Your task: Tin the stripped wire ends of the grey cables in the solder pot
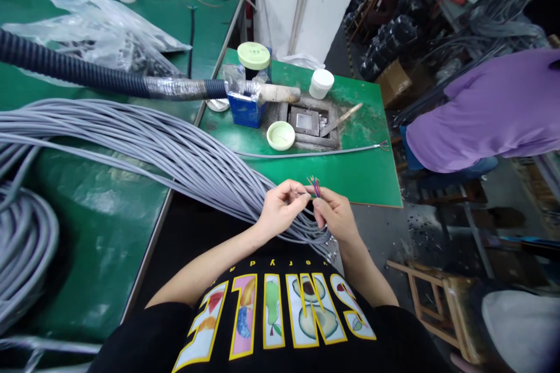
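Observation:
Colored wires point(315, 187) with bare copper tips stick up from the end of a grey cable, between my two hands. My right hand point(335, 214) is closed around these wires, thumb against fingers. My left hand point(284, 205) pinches at their left side, its fingertips touching or nearly touching the right hand's; what lies in that pinch is too small to make out. Below both hands runs a thick bundle of grey cables point(175, 148), lying across the table toward me. One single cable point(306, 155) with fanned-out wire ends lies apart on the green board.
A solder pot point(305, 120) is set in the board, with a scraper point(343, 118) across its edge. Around it are an open pale-green dish point(280, 136), a white tub point(321, 83) and a ribbed hose point(175, 87) on a blue box point(245, 109). A person in purple point(494, 111) is at the right.

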The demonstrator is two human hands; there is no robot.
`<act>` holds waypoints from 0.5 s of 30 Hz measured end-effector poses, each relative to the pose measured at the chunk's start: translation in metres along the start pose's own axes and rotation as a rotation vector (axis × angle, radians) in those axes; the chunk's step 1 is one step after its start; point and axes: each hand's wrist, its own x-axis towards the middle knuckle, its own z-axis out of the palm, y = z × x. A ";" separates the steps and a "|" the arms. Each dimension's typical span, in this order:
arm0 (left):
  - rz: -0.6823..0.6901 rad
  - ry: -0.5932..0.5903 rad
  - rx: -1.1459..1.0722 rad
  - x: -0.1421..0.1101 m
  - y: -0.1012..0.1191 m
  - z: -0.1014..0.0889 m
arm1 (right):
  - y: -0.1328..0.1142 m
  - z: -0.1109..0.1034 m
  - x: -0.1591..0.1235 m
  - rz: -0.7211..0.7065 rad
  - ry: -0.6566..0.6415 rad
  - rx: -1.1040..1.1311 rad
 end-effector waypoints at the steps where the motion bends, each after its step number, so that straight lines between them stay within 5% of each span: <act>1: -0.011 -0.001 -0.015 0.000 0.001 0.000 | -0.001 0.000 0.001 -0.011 0.015 -0.026; 9: -0.164 -0.019 -0.201 0.008 -0.005 0.001 | -0.006 0.000 0.006 -0.246 0.216 -0.331; 15: -0.138 -0.018 -0.233 0.011 -0.015 0.001 | -0.012 -0.007 0.014 -0.359 0.220 -0.495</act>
